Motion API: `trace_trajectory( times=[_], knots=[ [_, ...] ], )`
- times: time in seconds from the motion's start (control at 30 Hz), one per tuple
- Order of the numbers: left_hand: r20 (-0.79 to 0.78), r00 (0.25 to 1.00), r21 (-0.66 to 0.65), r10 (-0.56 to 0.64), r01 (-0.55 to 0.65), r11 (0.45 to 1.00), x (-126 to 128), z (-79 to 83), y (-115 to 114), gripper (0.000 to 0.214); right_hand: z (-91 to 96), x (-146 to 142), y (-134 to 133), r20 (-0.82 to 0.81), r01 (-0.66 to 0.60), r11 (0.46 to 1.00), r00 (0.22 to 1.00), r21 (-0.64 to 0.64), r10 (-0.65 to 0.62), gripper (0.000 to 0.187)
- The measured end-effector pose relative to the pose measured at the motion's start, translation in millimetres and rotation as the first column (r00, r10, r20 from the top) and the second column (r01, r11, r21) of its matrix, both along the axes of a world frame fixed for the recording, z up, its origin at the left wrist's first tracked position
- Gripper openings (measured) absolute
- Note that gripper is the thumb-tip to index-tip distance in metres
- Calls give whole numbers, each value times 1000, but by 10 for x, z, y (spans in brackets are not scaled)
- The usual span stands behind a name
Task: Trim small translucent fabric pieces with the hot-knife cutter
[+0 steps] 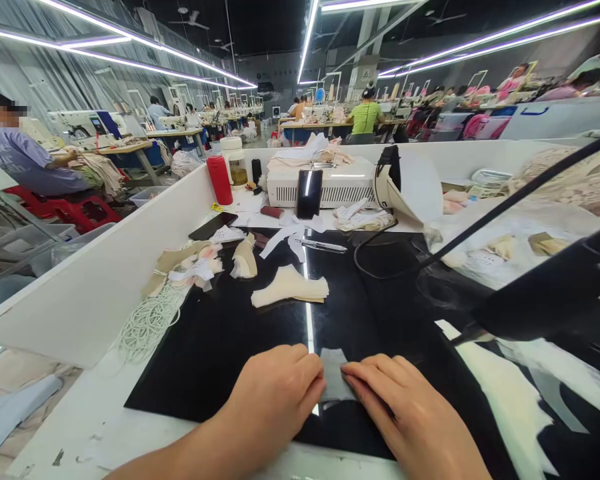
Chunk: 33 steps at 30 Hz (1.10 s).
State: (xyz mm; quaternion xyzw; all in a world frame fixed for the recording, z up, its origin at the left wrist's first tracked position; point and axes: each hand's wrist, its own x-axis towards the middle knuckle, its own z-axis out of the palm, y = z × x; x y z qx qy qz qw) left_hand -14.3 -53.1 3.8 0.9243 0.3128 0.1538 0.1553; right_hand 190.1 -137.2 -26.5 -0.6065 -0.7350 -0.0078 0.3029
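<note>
A small grey piece of thin fabric (335, 377) lies low over the black work surface (205, 367), between my two hands. My left hand (280, 390) is closed, thumb and fingers pinching the fabric's left edge. From the other side, my right hand (405, 400) pinches the right edge between thumb and fingertips. Beyond them rests a stack of cream cut fabric pieces (290, 285) with a curved outline. Nearest my right hand, off to the right, are pale cream cut pieces (500, 393) and a grey strip (555, 393).
A black machine arm (545, 293) with a narrow tip reaches in from the right. Pale green cord (150, 323) and fabric scraps (195, 263) lie left. At the back are a phone (309, 193), a white machine (345, 180), tweezers (325, 246) and a red cylinder (219, 180).
</note>
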Motion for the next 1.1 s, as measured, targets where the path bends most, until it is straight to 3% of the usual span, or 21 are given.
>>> trace_trajectory(
  times=[0.8,0.9,1.1],
  knots=[
    [-5,1000,-16,0,-1,1000,-13,47,13,13,-2,1,19,-24,-30,999,999,-19,29,21],
    [41,999,65,-20,18,998,-14,57,18,13,-3,-5,8,-38,-15,999,999,-33,14,22],
    [143,968,234,-204,167,958,35,86,9,21,-25,-15,16,-30,-14,999,999,-33,13,22]
  ],
)
